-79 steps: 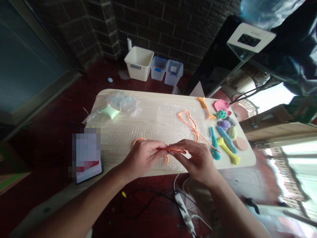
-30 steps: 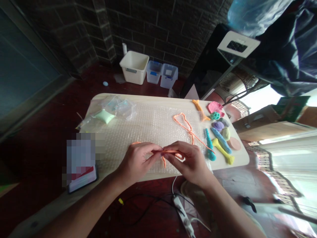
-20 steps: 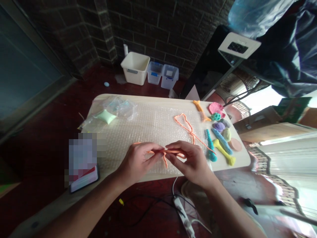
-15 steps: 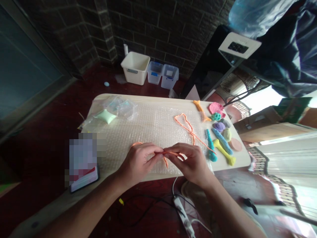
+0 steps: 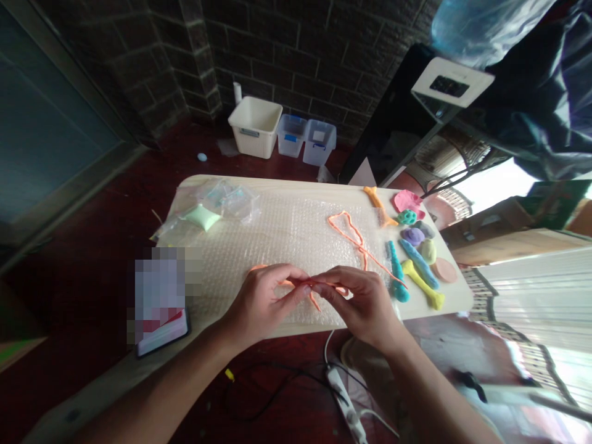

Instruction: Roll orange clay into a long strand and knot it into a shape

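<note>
My left hand and my right hand meet over the near edge of a light wooden table. Both pinch a thin orange clay strand, fingertips almost touching. A short end of the strand hangs down between the hands. The same orange strand runs on over the bubble wrap sheet and forms a loop further back.
Coloured clay shapes lie at the table's right end: a yellow bone, teal roll, blue roll, purple lump, pink piece. Plastic bags with green clay sit back left. A phone, bins and floor cables surround it.
My hands stay pinched on the orange strand, fingertips working it slightly. The view has shifted a little; nothing else on the table has moved.
</note>
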`<state>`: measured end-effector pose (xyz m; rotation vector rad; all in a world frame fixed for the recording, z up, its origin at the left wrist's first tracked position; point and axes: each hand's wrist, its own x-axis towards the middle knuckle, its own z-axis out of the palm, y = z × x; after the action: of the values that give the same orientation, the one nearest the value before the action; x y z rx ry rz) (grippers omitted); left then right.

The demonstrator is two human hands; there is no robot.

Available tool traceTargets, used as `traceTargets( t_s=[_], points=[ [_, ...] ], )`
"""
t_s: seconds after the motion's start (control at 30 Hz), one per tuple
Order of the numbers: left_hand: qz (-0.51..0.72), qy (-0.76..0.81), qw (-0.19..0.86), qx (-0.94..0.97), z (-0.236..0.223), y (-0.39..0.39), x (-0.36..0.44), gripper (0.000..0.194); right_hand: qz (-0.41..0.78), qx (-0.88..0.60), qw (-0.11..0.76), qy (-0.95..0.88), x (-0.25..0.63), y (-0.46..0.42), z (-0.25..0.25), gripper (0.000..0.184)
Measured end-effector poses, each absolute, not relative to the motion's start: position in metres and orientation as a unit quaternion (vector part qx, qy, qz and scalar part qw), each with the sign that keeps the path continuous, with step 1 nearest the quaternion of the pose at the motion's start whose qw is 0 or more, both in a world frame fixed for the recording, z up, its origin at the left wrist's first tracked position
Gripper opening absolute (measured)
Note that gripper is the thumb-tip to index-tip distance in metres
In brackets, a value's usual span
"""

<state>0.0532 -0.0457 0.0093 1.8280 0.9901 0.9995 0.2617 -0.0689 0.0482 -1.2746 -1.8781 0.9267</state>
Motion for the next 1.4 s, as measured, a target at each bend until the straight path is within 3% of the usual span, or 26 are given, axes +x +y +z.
traceTargets(
  t_s=[0.07,0.23,0.43,0.7,0.8,1.07,1.17,1.33,1.4],
  points=[
    [0.386,0.388,0.423,0.723,0.008,-0.046,0.054,0.016,0.356,-0.503,0.349,-0.706,0.262,-0.069,0.048,0.012],
    [0.395,0.374,0.396,0.74,0.007,-0.044,0.053,0.01,0.398,-0.5,0.348,-0.686,0.262,-0.068,0.046,0.016],
    [0.396,0.365,0.356,0.764,0.007,-0.044,0.05,0.011,0.366,-0.483,0.334,-0.722,0.259,-0.067,0.047,0.014],
    [0.396,0.388,0.403,0.728,0.006,-0.044,0.048,0.011,0.382,-0.512,0.351,-0.685,0.257,-0.067,0.046,0.011],
    [0.4,0.384,0.377,0.742,0.008,-0.043,0.045,0.01,0.392,-0.5,0.336,-0.696,0.254,-0.066,0.045,0.023],
    [0.375,0.362,0.317,0.793,0.003,-0.048,0.042,0.007,0.331,-0.493,0.322,-0.738,0.252,-0.062,0.044,0.013],
    [0.386,0.37,0.324,0.781,0.001,-0.048,0.043,0.018,0.34,-0.505,0.34,-0.717,0.253,-0.064,0.042,0.012],
    [0.391,0.362,0.321,0.783,0.0,-0.045,0.044,0.01,0.396,-0.501,0.348,-0.686,0.255,-0.066,0.039,0.03],
    [0.389,0.35,0.302,0.797,0.0,-0.045,0.044,0.01,0.38,-0.486,0.334,-0.712,0.255,-0.066,0.039,0.026]
  ],
)
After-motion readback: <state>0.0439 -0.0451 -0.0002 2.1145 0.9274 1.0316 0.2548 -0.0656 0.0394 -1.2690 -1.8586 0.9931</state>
